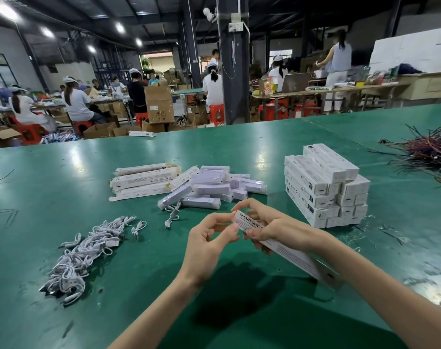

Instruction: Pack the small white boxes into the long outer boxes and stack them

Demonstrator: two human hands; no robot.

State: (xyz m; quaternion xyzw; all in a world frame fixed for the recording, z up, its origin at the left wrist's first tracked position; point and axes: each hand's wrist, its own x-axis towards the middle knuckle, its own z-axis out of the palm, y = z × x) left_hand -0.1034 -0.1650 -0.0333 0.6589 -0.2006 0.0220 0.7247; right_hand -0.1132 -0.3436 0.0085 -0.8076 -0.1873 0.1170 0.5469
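Long outer box [285,248]: held slantwise just above the green table [63,172], right of centre, printed end raised between both hands, other end low by the right forearm.

From the far left: a loose heap of white cables [88,250], lying toward the near edge. Further back, a few unfilled outer sleeves [144,182], flattish, with brown card showing at the open flaps. Just right of them and touching, a jumbled pile of small white boxes [212,187], within easy reach. Then the left hand [209,245], fingers curled, thumb and fingertips pinching the raised end, seemingly at the flap. Then the right hand [277,227], wrapped round the box just behind that end. Further right, a neat stack of packed boxes [325,187], laid crosswise in layers. Far right, a tangle of dark wires [428,157].

Judging by looks: thin card, light, stiff along the length but easily crushed on the broad faces and bent at the flaps. Smooth printed skin, likely a little slippery. Best held by the narrow edges near the middle, never squeezed flat. Flap best tucked with fingertips only. Best set down square on the stack, edges aligned, to avoid sliding the upper rows.
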